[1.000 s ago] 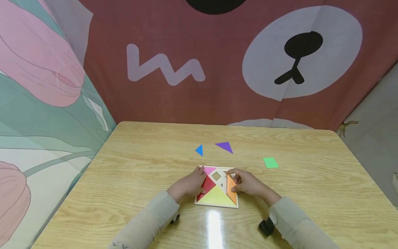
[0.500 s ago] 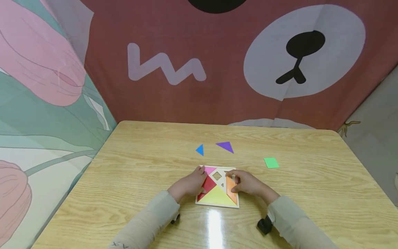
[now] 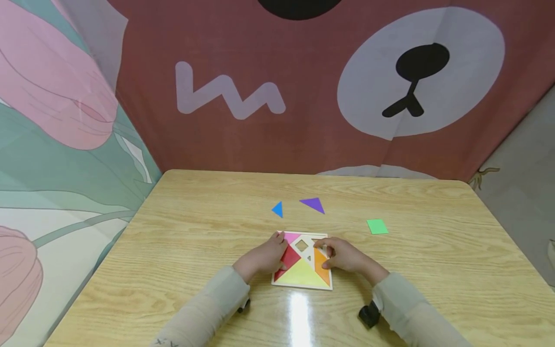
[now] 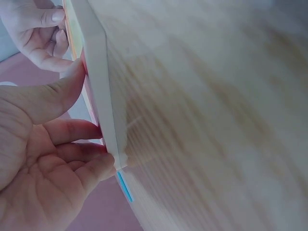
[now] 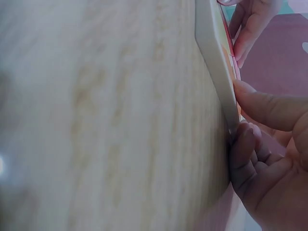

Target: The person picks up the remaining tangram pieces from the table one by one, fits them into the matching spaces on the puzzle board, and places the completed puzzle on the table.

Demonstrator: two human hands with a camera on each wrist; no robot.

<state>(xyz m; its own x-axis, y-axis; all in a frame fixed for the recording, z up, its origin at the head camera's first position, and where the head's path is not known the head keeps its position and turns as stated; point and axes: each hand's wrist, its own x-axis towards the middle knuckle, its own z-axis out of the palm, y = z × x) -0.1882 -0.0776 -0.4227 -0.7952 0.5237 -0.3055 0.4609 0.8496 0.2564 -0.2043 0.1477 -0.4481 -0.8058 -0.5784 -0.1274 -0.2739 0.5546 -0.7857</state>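
A white-framed tangram board (image 3: pixel 302 287) lies on the table between both hands. It holds a yellow triangle (image 3: pixel 302 275), a red triangle (image 3: pixel 292 257), a pink piece (image 3: pixel 293 236) and an orange parallelogram (image 3: pixel 320 266). Pale tray floor with cut-out holes shows at the upper right. My left hand (image 3: pixel 265 253) rests on the board's left side, thumb and fingertips along the rim in the left wrist view. At the right edge, my right hand (image 3: pixel 347 256) has its thumb on the orange parallelogram and its index finger at the upper end; the other fingers are curled.
Beyond the board lie a blue triangle (image 3: pixel 278 209) and a purple triangle (image 3: pixel 314 205). A green square-like piece (image 3: pixel 377 226) lies farther right on the wooden table (image 3: pixel 208 207). Printed cloth (image 3: pixel 312 135) hangs behind the table's far edge.
The orange parallelogram has shifted slightly left and now sits flatter in the board, against the yellow triangle. Both hands have stayed nearly in place.
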